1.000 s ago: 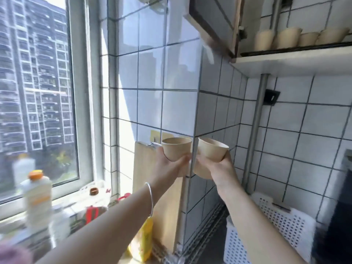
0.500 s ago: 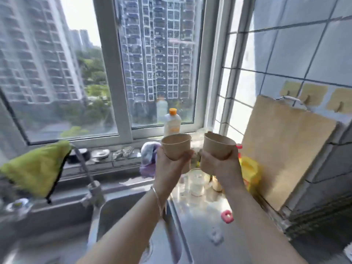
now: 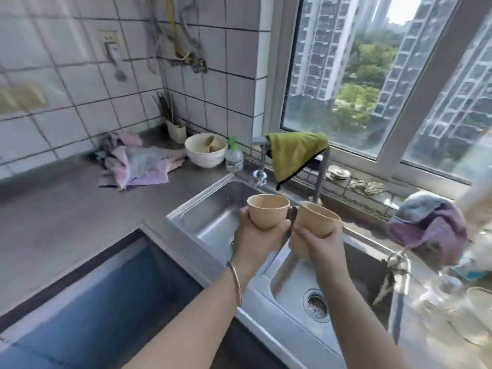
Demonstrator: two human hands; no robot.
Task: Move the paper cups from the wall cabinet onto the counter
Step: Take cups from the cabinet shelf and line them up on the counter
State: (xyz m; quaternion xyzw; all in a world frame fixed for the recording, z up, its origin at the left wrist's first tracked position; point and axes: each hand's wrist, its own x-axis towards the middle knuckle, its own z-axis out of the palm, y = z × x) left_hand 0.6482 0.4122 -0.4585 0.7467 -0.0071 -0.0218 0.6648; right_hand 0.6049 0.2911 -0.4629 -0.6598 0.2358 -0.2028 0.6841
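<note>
The view has swung round since a moment ago: the cutting board and the bottle on the sill are gone from sight, and now the double sink (image 3: pixel 213 217) sits straight below the hands, with the grey counter (image 3: pixel 66 209) stretching off to the left. The grip on both cups looks unchanged.

The left hand (image 3: pixel 257 239) is curled round the lower part of one paper cup (image 3: pixel 267 211), fingers wrapped under its base, a thin bangle (image 3: pixel 235 280) on that wrist. The right hand (image 3: pixel 316 245) is wrapped round the second paper cup (image 3: pixel 315 219), which tilts a little toward the other. The two cups are held just beside each other, mouths up, in the air above the divider between the two basins, not resting on anything.

On the counter behind lie a heap of pink and grey cloths (image 3: pixel 138 161), a white bowl (image 3: pixel 205 153) and a small spray bottle (image 3: pixel 234 158). A green cloth (image 3: pixel 295 155) hangs over the tap. The bottle's label is too blurred to read; no writing is legible anywhere.
</note>
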